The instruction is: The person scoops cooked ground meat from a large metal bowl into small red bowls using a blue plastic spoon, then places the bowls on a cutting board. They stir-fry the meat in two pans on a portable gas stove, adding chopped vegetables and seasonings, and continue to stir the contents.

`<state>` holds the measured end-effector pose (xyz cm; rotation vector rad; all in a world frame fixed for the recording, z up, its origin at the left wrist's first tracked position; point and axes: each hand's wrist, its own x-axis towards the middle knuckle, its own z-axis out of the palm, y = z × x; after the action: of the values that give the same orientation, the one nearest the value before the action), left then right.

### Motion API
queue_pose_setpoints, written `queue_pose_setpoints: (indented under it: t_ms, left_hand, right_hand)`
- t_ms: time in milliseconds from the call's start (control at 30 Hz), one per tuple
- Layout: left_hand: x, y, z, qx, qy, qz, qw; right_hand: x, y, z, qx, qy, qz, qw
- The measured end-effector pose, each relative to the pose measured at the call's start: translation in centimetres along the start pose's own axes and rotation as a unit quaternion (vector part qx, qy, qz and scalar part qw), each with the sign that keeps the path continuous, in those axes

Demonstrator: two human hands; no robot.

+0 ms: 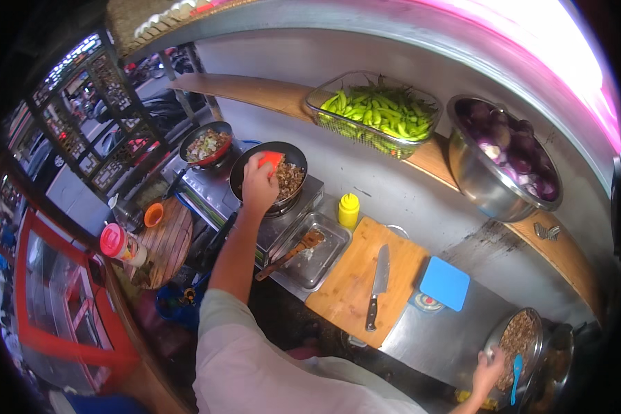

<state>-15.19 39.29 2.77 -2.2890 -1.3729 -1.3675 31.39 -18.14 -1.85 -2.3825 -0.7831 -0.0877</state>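
My left hand [260,182] holds a small red plastic container [272,161] tilted over a black frying pan [241,155]. Chopped, browned food [290,181] lies in that pan, which sits on a burner of the gas stove [310,192]. Far to the right, my right hand [489,370] is at the near rim of a metal bowl [536,331], its fingers closed on the edge. The bowl contains chopped brown food [517,334] and a blue spoon [517,370].
A chef's knife [380,279] lies on a wooden cutting board [341,284] beside a blue kitchen scale [445,282]. A wooden spatula [290,254] rests in a metal tray [321,277]. Another pan [222,155] holds food. The shelf bears a basket of green chillies [378,114] and a bowl of onions [512,150].
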Motion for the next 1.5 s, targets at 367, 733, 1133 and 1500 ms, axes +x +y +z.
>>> queue_pose_setpoints:
  t_ms: [367, 733, 1133, 1500]
  left_hand:
    - [3.9, -9.8, -0.9, 0.115, 0.091, 0.015, 0.989]
    - [-11.1, 7.8, 0.7, -0.56, -0.135, -0.453, 0.68]
    - [-17.9, 33.9, 11.6, -0.609, -0.31, -0.35, 0.641]
    - [-20.3, 30.8, 7.6, -0.543, -0.298, -0.288, 0.73]
  right_hand:
    - [-2.6, -11.7, 0.7, -0.016, -0.023, 0.005, 1.0]
    - [-3.5, -13.4, 0.9, 0.017, -0.065, -0.005, 0.998]
    - [-7.2, -11.5, 2.4, 0.096, -0.121, -0.024, 0.988]
    - [-10.5, -19.0, 3.6, 0.092, -0.141, -0.055, 0.984]
